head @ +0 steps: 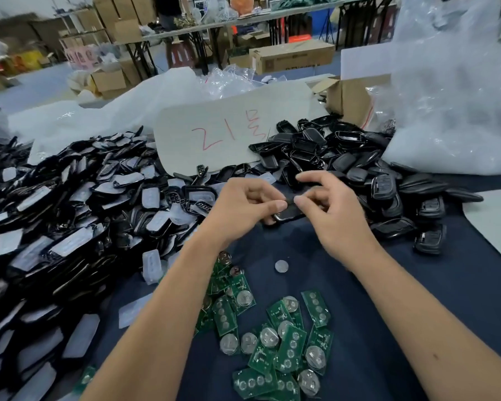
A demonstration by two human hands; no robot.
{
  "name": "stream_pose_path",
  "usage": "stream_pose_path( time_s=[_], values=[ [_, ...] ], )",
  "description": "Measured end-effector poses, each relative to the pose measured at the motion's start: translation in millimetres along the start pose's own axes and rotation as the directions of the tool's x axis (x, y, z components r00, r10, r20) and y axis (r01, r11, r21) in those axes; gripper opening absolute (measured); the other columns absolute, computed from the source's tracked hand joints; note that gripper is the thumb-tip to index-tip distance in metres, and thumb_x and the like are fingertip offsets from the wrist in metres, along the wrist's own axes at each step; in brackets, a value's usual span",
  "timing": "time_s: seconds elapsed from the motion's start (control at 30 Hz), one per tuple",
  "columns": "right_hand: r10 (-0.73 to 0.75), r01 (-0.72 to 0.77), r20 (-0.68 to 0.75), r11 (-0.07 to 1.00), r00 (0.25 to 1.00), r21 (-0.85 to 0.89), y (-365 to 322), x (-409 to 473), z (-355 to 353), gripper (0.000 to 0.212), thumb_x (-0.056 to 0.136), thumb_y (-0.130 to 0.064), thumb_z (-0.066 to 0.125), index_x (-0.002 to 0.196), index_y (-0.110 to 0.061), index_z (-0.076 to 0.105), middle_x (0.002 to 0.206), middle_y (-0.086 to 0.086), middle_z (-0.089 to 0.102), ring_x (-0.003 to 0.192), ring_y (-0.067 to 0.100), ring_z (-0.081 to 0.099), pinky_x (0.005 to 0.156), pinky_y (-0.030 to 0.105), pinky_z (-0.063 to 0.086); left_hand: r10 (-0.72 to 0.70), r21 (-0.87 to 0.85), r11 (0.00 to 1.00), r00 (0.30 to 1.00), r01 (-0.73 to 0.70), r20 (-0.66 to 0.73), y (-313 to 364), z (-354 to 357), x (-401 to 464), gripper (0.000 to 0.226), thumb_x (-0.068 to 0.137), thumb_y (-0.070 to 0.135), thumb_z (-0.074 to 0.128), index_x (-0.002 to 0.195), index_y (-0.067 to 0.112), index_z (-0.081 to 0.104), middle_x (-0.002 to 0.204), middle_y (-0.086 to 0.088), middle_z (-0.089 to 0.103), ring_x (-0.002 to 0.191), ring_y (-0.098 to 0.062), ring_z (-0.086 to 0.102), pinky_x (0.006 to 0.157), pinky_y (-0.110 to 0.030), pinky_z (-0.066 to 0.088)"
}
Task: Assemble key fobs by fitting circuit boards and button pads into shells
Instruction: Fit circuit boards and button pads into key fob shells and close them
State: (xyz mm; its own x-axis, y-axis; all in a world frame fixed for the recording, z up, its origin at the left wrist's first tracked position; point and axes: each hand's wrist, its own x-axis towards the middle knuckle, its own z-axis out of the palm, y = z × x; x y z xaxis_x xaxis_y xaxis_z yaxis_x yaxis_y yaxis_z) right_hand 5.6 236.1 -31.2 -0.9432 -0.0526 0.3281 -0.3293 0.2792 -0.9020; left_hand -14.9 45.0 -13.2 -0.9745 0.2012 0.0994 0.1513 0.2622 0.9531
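Warehouse room, grey floor [35, 85], folding tables [214, 27], stacked cardboard boxes [119, 10], long carton [292, 57], pink stools [81, 55]

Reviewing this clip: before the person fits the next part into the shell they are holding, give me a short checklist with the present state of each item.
1. Shell held by both hands: ok. The left hand and right hand pinch the black shell between them.
2. Shell raised off the blue cloth: cannot tell.
3. Circuit boards near at hand: ok. The green circuit boards lie loose on the cloth below the hands.
4. Button pads near at hand: ok. Translucent button pads lie beside the left forearm.
5. Board already in the shell: cannot tell, fingers hide it.
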Motion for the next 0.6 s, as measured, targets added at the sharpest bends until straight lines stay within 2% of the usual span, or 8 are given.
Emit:
stream_pose_path(
  time_s=[0.1, 0.13, 0.2, 0.3, 0.37, 0.47, 0.53, 0.6],
  values=[
    [0.17, -0.129, -0.079, 0.92, 0.982, 0.371, 1.8, 2.6, 3.1, 0.02, 0.098, -0.015, 0.071, 0.117, -0.02, 0.067, 0.089, 0.015, 0.077, 0.082, 0.029, 0.072, 0.084, 0.043, 0.06, -0.071, -0.155, 0.985, 0.997, 0.072, 0.01, 4.4, 2.9, -2.2, 0.011, 0.088, -0.001, 0.077, 0.097, 0.006, 0.077, 0.079, -0.019, 0.071, 0.071, -0.02, 0.072, 0.066, -0.027, 0.061],
    [0.204, -0.151, -0.063, 0.868, 0.977, 0.473, 1.8, 3.4, 3.1, 0.021, 0.098, -0.012, 0.071, 0.118, -0.017, 0.067, 0.093, 0.016, 0.078, 0.087, 0.032, 0.073, 0.086, 0.045, 0.062, -0.086, -0.206, 0.975, 0.996, 0.086, 0.006, 5.4, 4.7, -3.1, 0.01, 0.09, -0.002, 0.074, 0.096, 0.006, 0.077, 0.08, -0.017, 0.073, 0.072, -0.02, 0.073, 0.066, -0.027, 0.062],
    [0.221, -0.165, -0.023, 0.785, 0.975, 0.597, 1.6, 3.6, 3.5, 0.027, 0.094, -0.004, 0.073, 0.12, -0.011, 0.068, 0.095, 0.015, 0.079, 0.089, 0.028, 0.075, 0.086, 0.042, 0.063, -0.123, -0.287, 0.951, 0.992, 0.114, -0.01, 6.8, 6.7, -3.4, 0.007, 0.092, -0.002, 0.071, 0.091, 0.003, 0.075, 0.082, -0.014, 0.075, 0.07, -0.02, 0.073, 0.067, -0.027, 0.063],
    [0.224, -0.163, -0.022, 0.768, 0.974, 0.619, 1.0, 3.2, 4.0, 0.034, 0.085, 0.001, 0.079, 0.116, -0.01, 0.07, 0.092, 0.013, 0.079, 0.084, 0.024, 0.074, 0.08, 0.033, 0.061, -0.16, -0.36, 0.918, 0.986, 0.168, 0.051, 8.7, 6.3, -3.9, 0.006, 0.094, -0.001, 0.068, 0.09, 0.002, 0.071, 0.084, -0.016, 0.072, 0.073, -0.024, 0.069, 0.071, -0.029, 0.063],
    [0.237, -0.183, 0.008, 0.726, 0.971, 0.663, 0.1, 3.8, 2.3, 0.037, 0.075, -0.006, 0.081, 0.111, -0.009, 0.071, 0.089, 0.012, 0.079, 0.076, 0.022, 0.072, 0.075, 0.029, 0.06, -0.147, -0.38, 0.907, 0.982, 0.183, 0.12, 9.9, 4.1, -4.7, 0.009, 0.095, 0.001, 0.067, 0.087, 0.005, 0.07, 0.087, -0.018, 0.07, 0.079, -0.027, 0.066, 0.073, -0.03, 0.062],
    [0.248, -0.228, 0.091, 0.604, 0.964, 0.764, -2.0, 4.5, 1.4, 0.035, 0.07, -0.007, 0.077, 0.104, -0.006, 0.07, 0.084, 0.009, 0.079, 0.07, 0.016, 0.072, 0.068, 0.024, 0.06, -0.083, -0.354, 0.924, 0.981, 0.142, 0.176, 14.0, 0.0, -5.1, 0.01, 0.089, 0.009, 0.075, 0.08, 0.014, 0.072, 0.088, -0.014, 0.071, 0.088, -0.028, 0.069, 0.09, -0.044, 0.061],
    [0.266, -0.224, 0.083, 0.561, 0.96, 0.797, -1.4, 5.0, 3.3, 0.031, 0.071, -0.006, 0.077, 0.101, -0.005, 0.069, 0.082, 0.007, 0.078, 0.069, 0.014, 0.072, 0.066, 0.023, 0.06, -0.069, -0.321, 0.94, 0.988, 0.111, 0.137, 16.0, 0.9, -3.0, 0.008, 0.087, 0.013, 0.075, 0.082, 0.014, 0.07, 0.087, -0.016, 0.069, 0.088, -0.029, 0.068, 0.098, -0.052, 0.056],
    [0.307, -0.197, 0.005, 0.598, 0.952, 0.777, -0.5, 4.7, 7.4, 0.028, 0.073, -0.007, 0.079, 0.1, -0.007, 0.071, 0.081, 0.004, 0.078, 0.072, 0.014, 0.073, 0.07, 0.023, 0.06, -0.033, -0.188, 0.981, 0.999, 0.035, 0.009, 15.5, 5.7, 0.0, 0.011, 0.091, 0.009, 0.073, 0.083, 0.012, 0.067, 0.087, -0.018, 0.067, 0.087, -0.028, 0.065, 0.097, -0.057, 0.055]
  ],
)
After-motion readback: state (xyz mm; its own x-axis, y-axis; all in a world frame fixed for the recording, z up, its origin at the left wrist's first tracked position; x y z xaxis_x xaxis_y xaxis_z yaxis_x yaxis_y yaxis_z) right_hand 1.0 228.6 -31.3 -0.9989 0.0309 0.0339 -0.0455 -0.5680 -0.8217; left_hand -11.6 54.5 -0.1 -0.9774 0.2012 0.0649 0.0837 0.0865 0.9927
